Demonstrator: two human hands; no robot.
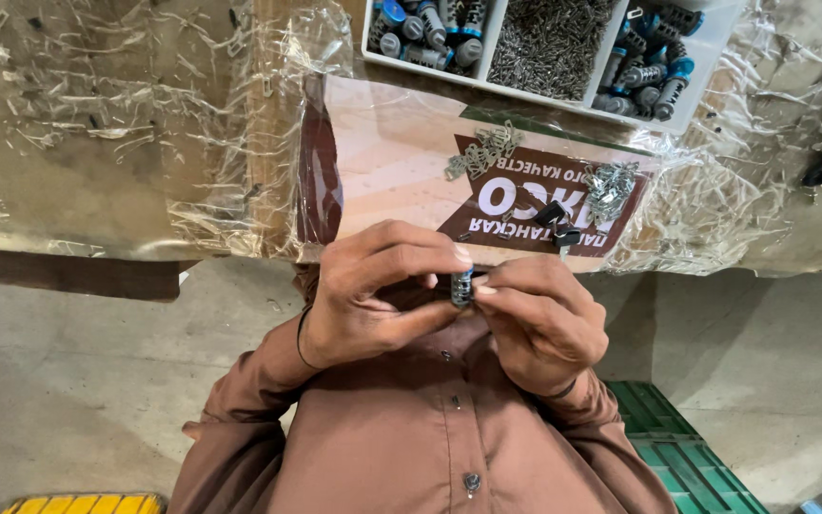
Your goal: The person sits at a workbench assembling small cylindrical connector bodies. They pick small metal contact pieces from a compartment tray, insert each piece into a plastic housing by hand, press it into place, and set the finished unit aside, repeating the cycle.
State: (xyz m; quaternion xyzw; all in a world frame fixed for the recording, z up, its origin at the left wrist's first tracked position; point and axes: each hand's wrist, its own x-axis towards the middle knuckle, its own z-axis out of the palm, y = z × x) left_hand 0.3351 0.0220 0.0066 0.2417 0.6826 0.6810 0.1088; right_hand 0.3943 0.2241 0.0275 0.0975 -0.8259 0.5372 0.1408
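Small cylinder (462, 286), dark with a metal band, pinched between both hands just in front of the brown shirt (430, 438). Most of it is hidden by the fingertips; only a short stretch shows, so its ends and full shape cannot be made out.

Left hand (378, 290): fingers curled in, thumb and forefinger closed on the near side of the cylinder. Right hand (539, 319): fingers bent tight, tips pressed on the other side of the cylinder. Whether the right hand also holds a smaller part is unclear; the knuckles cover it.

Beyond the fingers, on the counter (97, 143), which is wrapped in crumpled clear film:
- two small black clips (558, 224) just past the fingertips, lying on a printed cardboard sheet (392, 152);
- a heap of small metal pieces (611, 186) beside the clips, toward the right hand;
- a second heap of metal pieces (487, 152) farther out, too small to tell the shape.

Farthest from the fingers, a white tray (487, 43) with compartments, cut off by the top edge: grey cylinders with blue caps (425, 29) at either end, a mass of thin metal pins (544, 43) in the middle one.

Below the right wrist, a green crate (682, 457) on the concrete floor (68, 362), partly covered by the sleeve. Yellow object at the bottom edge (88, 503), cut off.
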